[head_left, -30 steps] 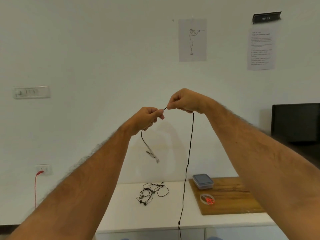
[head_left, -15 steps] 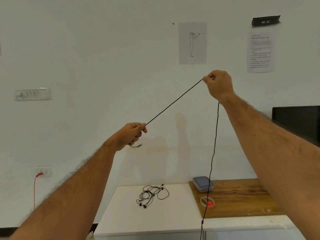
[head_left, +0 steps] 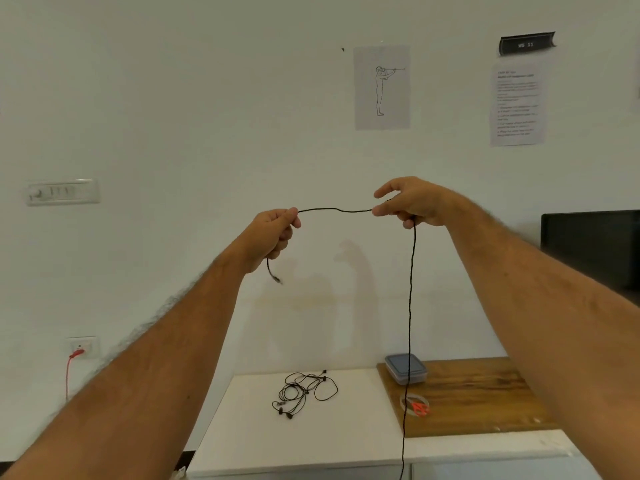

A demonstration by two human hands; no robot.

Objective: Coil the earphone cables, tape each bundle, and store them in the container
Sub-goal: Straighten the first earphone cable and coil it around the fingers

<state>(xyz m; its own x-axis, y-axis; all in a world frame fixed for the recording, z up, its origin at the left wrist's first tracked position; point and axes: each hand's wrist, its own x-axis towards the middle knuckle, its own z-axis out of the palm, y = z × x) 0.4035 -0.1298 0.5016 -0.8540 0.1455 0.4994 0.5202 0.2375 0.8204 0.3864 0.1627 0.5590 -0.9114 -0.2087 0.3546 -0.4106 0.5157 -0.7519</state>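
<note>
Both hands (head_left: pixel 273 233) (head_left: pixel 412 202) pinch black cable (head_left: pixel 334 210); wall plaque (head_left: pixel 526 44) reads "WS 11".

— Your hands are working in open air well above the white table (head_left: pixel 242 427); nothing's crowding them.
— And lower down?
— A tangled earphone pile (head_left: pixel 304 393) is sitting mid-table, the container (head_left: pixel 405 370) and tape roll (head_left: pixel 414 405) are occupying the wooden board (head_left: pixel 485 393).

Both arms reach forward at chest height. The left hand (head_left: pixel 273 233) is curled into a fist, pinching with thumb and forefinger; the right hand (head_left: pixel 410 204) pinches with its index finger extended.
</note>
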